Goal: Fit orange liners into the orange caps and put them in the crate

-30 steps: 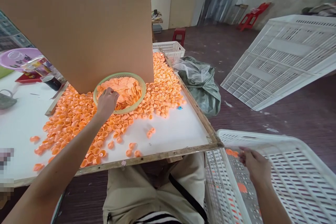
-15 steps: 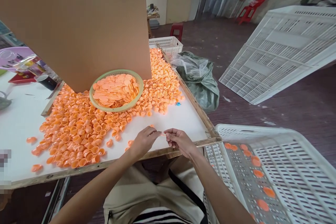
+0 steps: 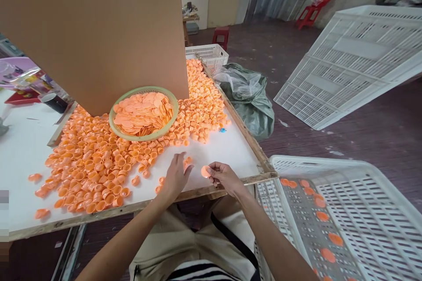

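Between the thumb and fingers of my right hand [image 3: 224, 177] is a flat orange disc [image 3: 205, 171], held just above the near edge of the white tabletop [image 3: 231, 154]. My left hand [image 3: 177, 174] is a short way to the left, with its fingers apart and nothing gripped. Beside its fingertips lie a few small orange cups [image 3: 187, 161]. A large pile of the same orange cups [image 3: 95, 162] spreads over the table to the left and behind. A round yellow-green basket [image 3: 143, 138] heaped with orange discs [image 3: 143, 113] rests on the pile.
At my right stands a white plastic crate [image 3: 329, 161] with some orange discs on its bottom. Stacked white crates [image 3: 356, 61] are on the floor beyond. A tall cardboard sheet [image 3: 108, 30] rises behind the basket. A green sack [image 3: 253, 109] sits against the table's wooden edge [image 3: 242, 127].
My left hand has come away from my right hand and opened, moving left towards the loose cups. The disc in my right hand now shows its flat face.
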`<state>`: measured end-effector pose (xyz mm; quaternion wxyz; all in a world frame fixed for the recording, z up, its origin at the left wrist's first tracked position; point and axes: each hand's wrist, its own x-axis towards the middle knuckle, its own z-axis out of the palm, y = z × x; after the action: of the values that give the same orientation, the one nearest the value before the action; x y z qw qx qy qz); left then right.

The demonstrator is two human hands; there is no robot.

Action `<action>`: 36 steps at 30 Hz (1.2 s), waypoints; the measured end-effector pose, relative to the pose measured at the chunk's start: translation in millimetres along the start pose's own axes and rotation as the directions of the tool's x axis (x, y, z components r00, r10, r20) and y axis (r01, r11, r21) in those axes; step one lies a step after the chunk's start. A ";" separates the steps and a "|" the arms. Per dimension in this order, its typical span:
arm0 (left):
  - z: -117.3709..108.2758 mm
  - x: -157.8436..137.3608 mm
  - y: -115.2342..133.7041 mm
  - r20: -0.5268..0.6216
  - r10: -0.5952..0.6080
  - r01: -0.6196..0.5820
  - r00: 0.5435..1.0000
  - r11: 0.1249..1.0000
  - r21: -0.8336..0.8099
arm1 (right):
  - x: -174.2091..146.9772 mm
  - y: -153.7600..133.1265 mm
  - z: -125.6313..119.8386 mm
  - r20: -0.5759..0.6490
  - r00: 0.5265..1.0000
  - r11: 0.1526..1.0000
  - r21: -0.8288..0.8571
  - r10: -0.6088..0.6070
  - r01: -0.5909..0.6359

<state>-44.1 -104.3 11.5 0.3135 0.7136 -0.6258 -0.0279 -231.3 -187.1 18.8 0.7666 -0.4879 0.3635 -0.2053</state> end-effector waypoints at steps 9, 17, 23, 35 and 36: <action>6.9 -6.4 0.5 0.332 -0.094 0.184 0.939 0.951 -0.251 | 24.0 22.1 5.4 -0.020 0.994 0.965 -0.243 -0.104 0.096; -0.4 0.9 7.8 0.526 -0.096 0.346 0.845 0.848 -0.401 | 29.4 23.7 12.1 -0.077 0.991 0.895 -0.442 -0.109 0.064; 8.7 3.7 -0.9 0.539 -0.162 0.404 0.826 0.838 -0.367 | 28.6 22.1 10.2 -0.020 0.998 0.911 -0.411 -0.055 0.042; 25.1 32.0 -5.1 0.766 -0.289 0.664 0.575 0.711 -0.230 | 52.9 -12.0 14.7 0.004 0.937 0.724 -0.636 0.350 -0.268; 28.9 33.8 -7.0 0.770 -0.302 0.666 0.562 0.718 -0.205 | 55.4 -14.1 15.3 0.009 0.933 0.696 -0.668 0.361 -0.263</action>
<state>-43.2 -146.8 -3.1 0.2009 0.6971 -0.4377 -0.5311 -183.1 -221.2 15.7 0.5931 -0.6695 0.4352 0.1033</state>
